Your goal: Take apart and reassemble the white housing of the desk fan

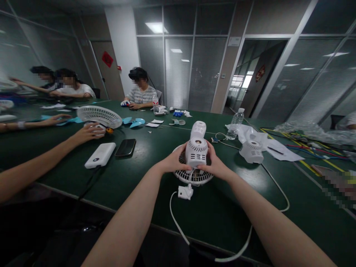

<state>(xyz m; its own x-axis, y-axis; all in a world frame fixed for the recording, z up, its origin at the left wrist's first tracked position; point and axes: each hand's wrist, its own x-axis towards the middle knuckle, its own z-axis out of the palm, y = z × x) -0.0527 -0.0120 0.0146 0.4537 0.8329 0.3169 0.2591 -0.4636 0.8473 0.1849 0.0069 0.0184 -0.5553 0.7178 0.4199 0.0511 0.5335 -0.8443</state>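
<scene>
Right in front of me a white fan motor housing (197,148) sits on a round white fan grille (198,181) on the green table. My left hand (178,158) is wrapped round the housing's left side, and my right hand (213,161) grips it from the right. Both thumbs press near its lower edge. A small white clip or bracket piece (185,192) lies just below the grille, with a white cord (178,226) running from it toward the table's near edge. Part of the grille is hidden beneath the housing and my fingers.
To my left lie a white power bank (100,155) and a black phone (125,147). A co-worker's hand (90,133) touches another fan grille (100,115). Blue fan blades (135,122) lie beyond. At right are a water bottle (236,123), another white housing (252,151) and cables (314,146).
</scene>
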